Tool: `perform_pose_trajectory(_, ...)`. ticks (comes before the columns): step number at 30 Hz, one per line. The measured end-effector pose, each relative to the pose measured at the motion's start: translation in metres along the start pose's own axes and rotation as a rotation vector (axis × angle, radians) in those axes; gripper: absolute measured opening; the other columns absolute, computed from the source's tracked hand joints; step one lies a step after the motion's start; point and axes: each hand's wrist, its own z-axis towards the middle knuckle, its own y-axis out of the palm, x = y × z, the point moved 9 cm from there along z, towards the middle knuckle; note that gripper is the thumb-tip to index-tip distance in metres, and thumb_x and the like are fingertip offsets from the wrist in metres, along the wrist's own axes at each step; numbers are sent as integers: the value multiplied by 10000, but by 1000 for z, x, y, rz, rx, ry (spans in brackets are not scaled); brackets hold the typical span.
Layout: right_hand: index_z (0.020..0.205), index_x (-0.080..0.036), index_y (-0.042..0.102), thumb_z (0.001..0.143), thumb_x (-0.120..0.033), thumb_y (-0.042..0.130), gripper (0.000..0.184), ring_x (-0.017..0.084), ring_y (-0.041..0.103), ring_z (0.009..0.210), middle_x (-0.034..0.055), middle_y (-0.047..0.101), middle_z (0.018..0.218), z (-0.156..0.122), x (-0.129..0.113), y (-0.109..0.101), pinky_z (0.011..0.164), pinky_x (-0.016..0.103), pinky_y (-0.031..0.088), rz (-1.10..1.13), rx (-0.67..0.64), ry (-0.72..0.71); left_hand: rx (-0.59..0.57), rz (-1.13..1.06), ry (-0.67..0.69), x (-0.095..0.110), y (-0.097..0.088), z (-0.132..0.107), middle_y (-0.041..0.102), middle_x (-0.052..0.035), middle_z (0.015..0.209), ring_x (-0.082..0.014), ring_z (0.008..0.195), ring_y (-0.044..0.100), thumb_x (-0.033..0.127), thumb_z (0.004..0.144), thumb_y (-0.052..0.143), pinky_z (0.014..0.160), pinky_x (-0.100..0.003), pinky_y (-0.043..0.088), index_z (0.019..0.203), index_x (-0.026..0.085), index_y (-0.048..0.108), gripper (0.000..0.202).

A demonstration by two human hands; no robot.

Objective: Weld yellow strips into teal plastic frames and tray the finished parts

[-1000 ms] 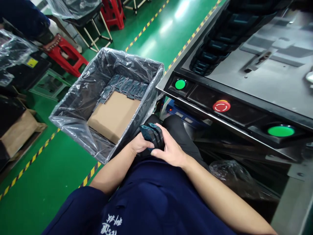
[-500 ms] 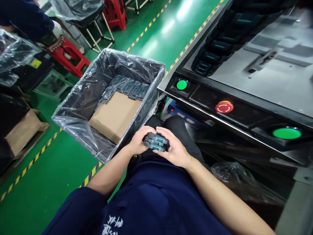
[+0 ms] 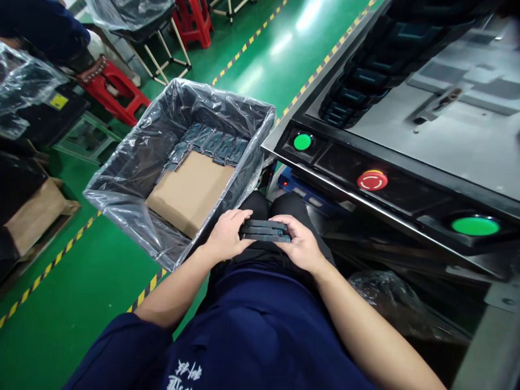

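Note:
A small stack of flat dark plastic parts (image 3: 265, 231) with bluish edges lies between my hands, above my lap. My left hand (image 3: 228, 234) grips the stack's left end, fingers over the top and thumb beneath. At the other end, my right hand (image 3: 299, 242) closes round it the same way. The long narrow sides of the parts face me. Left of my hands stands a bin lined with clear plastic (image 3: 122, 157). In it, similar dark parts (image 3: 219, 145) lie in a row beside a brown cardboard sheet (image 3: 193, 189).
On the right is a machine with green buttons (image 3: 302, 142), a red emergency stop (image 3: 372, 180) and a metal front edge (image 3: 325, 184). More dark parts (image 3: 365, 81) are lined up on its top. Red stools (image 3: 116, 89) and a co-worker's sleeve (image 3: 49, 27) are at upper left.
The stack has turned, so its long side faces me instead of its bluish end. My hands have moved farther apart and now grip its two ends.

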Motion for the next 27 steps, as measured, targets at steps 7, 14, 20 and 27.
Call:
perform_pose_trajectory(7,1106,-242,587,730,-400,800,460,224,640,993,67,667,1133,-5,27,-17,917,396,513,182,43,128,44,-344,-187,-15,-1,-13,672,-83,1124,-222,998,641,319,770,730,917,-352,489,1195,186,580,469)
perform_pose_trajectory(14,1237,-247,530,708,-379,815,615,246,587,1167,89,623,1252,-7,38,-5,1060,468,428,178,49,163,147,-232,12,18,-6,-8,682,-81,1023,-223,964,632,209,816,630,887,-366,493,1058,193,635,243)
perform_pose_trajectory(20,1133,-245,601,638,-357,861,570,220,654,1025,56,691,1129,-16,67,11,978,429,503,485,45,366,211,-206,20,25,-6,-8,669,-88,1073,-234,977,628,255,797,685,901,-386,495,1180,200,600,396)
perform_pose_trajectory(27,961,-187,690,599,-382,871,449,268,711,868,93,749,953,-31,78,32,859,459,571,818,-62,575,8,-427,-35,28,10,-8,504,-150,1414,-333,1289,498,346,677,822,1144,-465,336,1496,201,332,965)
